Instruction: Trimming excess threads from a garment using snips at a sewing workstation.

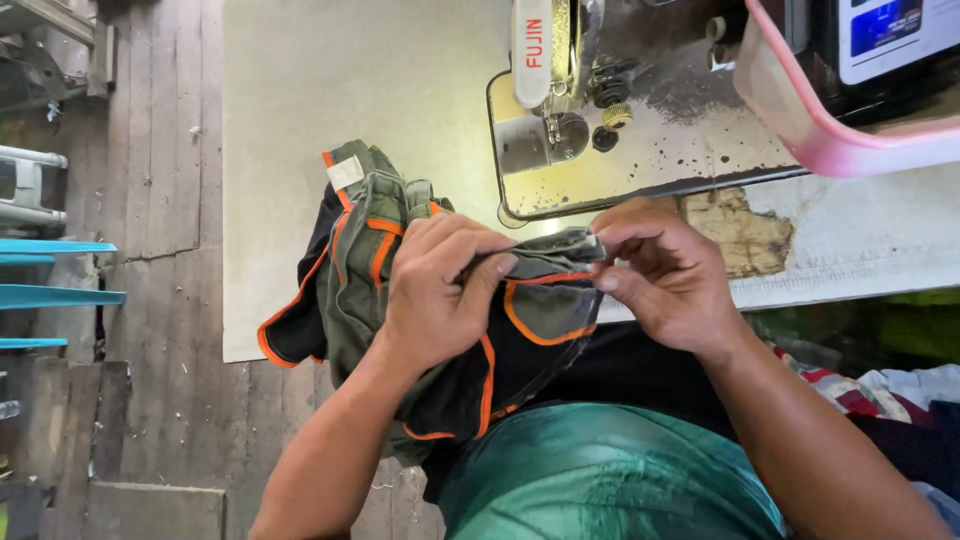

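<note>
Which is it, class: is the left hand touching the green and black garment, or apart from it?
Touching. The head view shows the left hand gripping the garment, fingers curled over its folded edge.

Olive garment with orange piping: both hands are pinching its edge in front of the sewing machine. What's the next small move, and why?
Probably slide the pinched edge toward the presser foot. The left hand and right hand both grip the folded edge of the garment, holding it off the machine bed, and nothing lies under the foot yet.
</note>
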